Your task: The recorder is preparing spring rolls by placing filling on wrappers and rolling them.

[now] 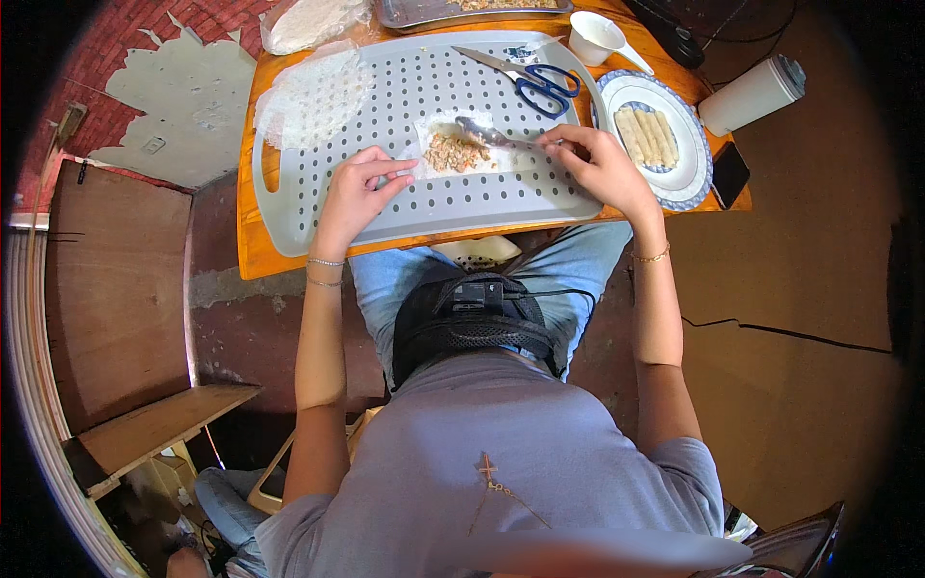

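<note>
My right hand (600,162) holds the handle of a metal spoon (488,134), its bowl over a heap of minced filling (454,153). The filling lies on a thin white wrapper (426,128) on a grey perforated tray (433,209). At the wrapper's left edge, my left hand (367,180) has thumb and forefinger nearly together; whether they pinch the wrapper is unclear. More thin round wrappers (311,97) lie at the tray's upper left. Blue-handled scissors (531,76) rest at its upper right. Several rolled wraps (645,137) lie on a blue-rimmed plate (697,170) to the right.
A metal tray (405,20) with more filling stands at the table's far edge, beside a plastic bag of white wrappers (314,25). A white measuring cup (596,37), a white tumbler (751,94) and a dark phone (730,173) are at the right. Another person's leg (227,506) shows lower left.
</note>
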The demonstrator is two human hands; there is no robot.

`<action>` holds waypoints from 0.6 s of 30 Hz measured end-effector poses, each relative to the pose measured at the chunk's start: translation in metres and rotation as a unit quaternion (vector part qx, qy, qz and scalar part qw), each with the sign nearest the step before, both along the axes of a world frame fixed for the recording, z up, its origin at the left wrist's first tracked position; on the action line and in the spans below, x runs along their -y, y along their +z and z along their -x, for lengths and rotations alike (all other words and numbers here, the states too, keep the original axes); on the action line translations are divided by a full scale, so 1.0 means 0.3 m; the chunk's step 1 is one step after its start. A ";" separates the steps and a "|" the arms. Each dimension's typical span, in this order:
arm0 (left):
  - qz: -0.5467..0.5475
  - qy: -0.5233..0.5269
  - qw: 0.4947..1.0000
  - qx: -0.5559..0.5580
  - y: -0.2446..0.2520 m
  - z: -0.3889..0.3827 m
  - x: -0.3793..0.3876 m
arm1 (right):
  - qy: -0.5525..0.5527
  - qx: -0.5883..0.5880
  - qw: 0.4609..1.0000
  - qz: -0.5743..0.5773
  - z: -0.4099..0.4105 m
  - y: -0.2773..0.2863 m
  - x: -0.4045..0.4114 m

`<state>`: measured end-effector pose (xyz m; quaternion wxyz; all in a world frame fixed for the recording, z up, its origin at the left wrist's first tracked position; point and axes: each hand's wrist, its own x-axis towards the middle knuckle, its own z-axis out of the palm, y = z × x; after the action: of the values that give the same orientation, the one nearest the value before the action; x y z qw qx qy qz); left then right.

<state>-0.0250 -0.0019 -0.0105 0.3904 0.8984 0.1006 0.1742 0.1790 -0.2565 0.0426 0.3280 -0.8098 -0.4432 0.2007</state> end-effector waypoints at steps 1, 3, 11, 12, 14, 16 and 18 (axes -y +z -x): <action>0.001 0.000 1.000 0.000 -0.001 0.000 0.000 | 0.000 0.000 1.000 0.000 0.005 -0.008 0.004; 0.002 0.001 1.000 -0.001 -0.001 0.001 0.001 | -0.019 0.040 0.997 -0.058 0.020 -0.028 0.005; 0.010 -0.002 1.000 0.002 -0.008 0.001 0.004 | -0.056 0.106 0.990 -0.072 0.070 0.003 -0.020; 0.011 -0.003 1.000 0.002 -0.007 0.002 0.004 | -0.051 0.081 0.993 -0.073 0.077 -0.004 -0.029; 0.006 -0.002 1.000 0.005 -0.007 0.005 0.003 | -0.050 0.079 0.993 -0.078 0.098 -0.033 -0.042; 0.010 -0.001 1.000 0.004 -0.004 0.007 0.001 | -0.039 0.056 0.995 -0.077 0.118 -0.042 -0.055; 0.014 -0.001 1.000 0.004 -0.004 0.006 -0.001 | -0.039 0.079 0.992 -0.096 0.132 -0.071 -0.061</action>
<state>-0.0268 -0.0018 -0.0116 0.4034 0.8923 0.1004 0.1758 0.1393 -0.2382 0.0214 0.3753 -0.8046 -0.4531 0.0799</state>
